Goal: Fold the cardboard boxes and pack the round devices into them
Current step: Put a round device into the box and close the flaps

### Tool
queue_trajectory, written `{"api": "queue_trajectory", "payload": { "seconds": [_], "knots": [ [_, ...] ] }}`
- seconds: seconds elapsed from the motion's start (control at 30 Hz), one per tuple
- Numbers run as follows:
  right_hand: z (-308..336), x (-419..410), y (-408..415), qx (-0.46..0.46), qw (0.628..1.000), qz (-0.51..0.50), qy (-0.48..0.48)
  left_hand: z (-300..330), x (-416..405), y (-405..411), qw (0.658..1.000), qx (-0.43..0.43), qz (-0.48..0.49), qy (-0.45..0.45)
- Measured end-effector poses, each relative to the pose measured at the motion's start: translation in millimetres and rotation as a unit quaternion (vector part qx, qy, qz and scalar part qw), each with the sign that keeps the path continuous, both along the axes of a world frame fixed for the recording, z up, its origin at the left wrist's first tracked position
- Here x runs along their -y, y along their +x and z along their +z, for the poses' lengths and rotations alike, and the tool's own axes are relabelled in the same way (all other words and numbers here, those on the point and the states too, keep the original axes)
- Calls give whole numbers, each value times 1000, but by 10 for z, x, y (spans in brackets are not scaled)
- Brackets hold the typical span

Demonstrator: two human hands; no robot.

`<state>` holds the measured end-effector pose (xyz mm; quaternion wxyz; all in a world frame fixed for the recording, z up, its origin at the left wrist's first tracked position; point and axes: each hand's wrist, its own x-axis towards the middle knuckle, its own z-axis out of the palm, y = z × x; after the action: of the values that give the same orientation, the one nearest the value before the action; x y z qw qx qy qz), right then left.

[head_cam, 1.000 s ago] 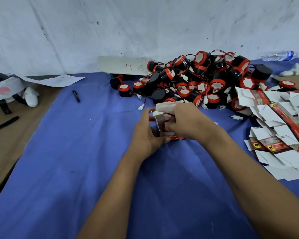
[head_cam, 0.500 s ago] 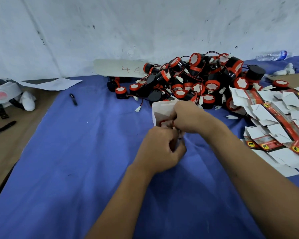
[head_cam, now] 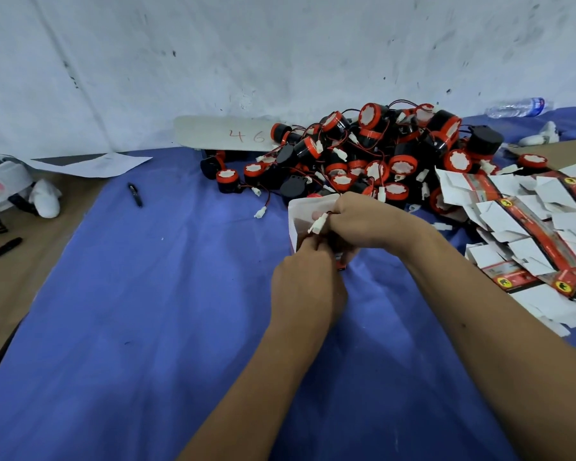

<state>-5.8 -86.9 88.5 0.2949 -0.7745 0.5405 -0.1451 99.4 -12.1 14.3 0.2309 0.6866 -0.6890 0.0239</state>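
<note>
Now I see both hands meet over the middle of the blue cloth (head_cam: 147, 327): my left hand (head_cam: 305, 287) grips the box (head_cam: 301, 211) from below, my right hand (head_cam: 363, 224) pinches a white plug (head_cam: 318, 225) at its open top. Devices (head_cam: 379, 151) pile behind, flat boxes (head_cam: 529, 234) right.

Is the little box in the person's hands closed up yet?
Not yet. The box has its white top flap standing up, and a white plug on a wire sticks out between the left hand and right hand.
</note>
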Motion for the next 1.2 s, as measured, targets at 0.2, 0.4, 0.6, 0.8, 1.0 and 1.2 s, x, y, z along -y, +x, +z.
{"api": "queue_trajectory", "payload": {
  "seconds": [0.2,0.4,0.6,0.8,1.0,1.2],
  "knots": [
    [-112,23,-70,36,975,-78,-203,57,26,48,1000,-23,13,-12],
    [-130,-58,-6,24,954,-76,-288,-8,46,62,999,-42,7,-21],
    [-120,-124,229,-160,933,-103,-304,-14,64,79,997,-75,7,-17],
    [-253,-98,364,-195,912,-123,-340,-17,70,101,995,-95,10,-26],
    [-319,-44,207,-186,929,-44,-318,5,65,128,995,-88,-10,-38],
    [-304,-83,162,-184,943,25,-275,9,60,142,995,-87,-26,-45]
  ]
}}
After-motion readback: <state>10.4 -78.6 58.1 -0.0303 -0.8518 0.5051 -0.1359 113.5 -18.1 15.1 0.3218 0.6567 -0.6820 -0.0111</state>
